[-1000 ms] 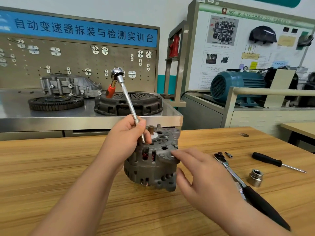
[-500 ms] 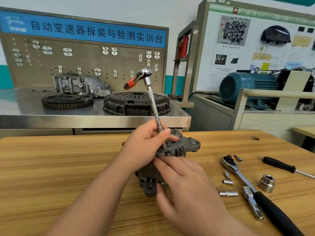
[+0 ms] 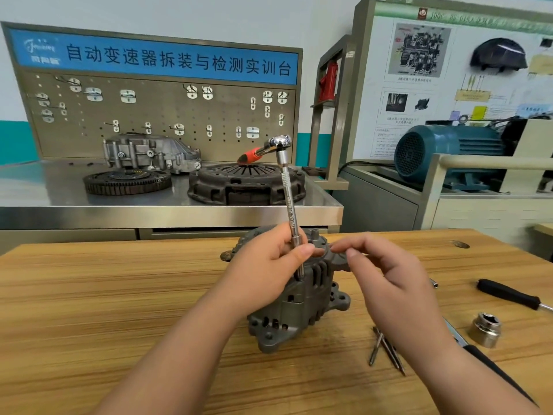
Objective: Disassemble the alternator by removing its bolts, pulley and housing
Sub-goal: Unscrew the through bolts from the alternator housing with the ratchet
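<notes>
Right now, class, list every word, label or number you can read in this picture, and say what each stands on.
"自动变速器拆装与检测实训台": blue banner above the pegboard.
Logo at the banner's left end: blurred.
Engraving on the extension bar: unreadable.
Wall board headings and captions: too blurred.

Flywheel [image 3: 127,182], clutch cover [image 3: 245,187] (steel bench [image 3: 45,193]).

The alternator [image 3: 299,307] is a dull dark grey all over, with darker slots. The extension bar [image 3: 291,211] rising from it is bright silver with a fine knurled band. The ratchet [image 3: 269,148] on top has a chrome head and an orange-red handle. The counter [image 3: 89,295] is pale honey-brown wood with streaky darker grain. Near its right edge lie a silver socket [image 3: 484,333] and a black screwdriver handle [image 3: 505,295]. Behind, a blue banner [image 3: 149,58] carries white characters, and the motor [image 3: 449,151] is teal.
</notes>
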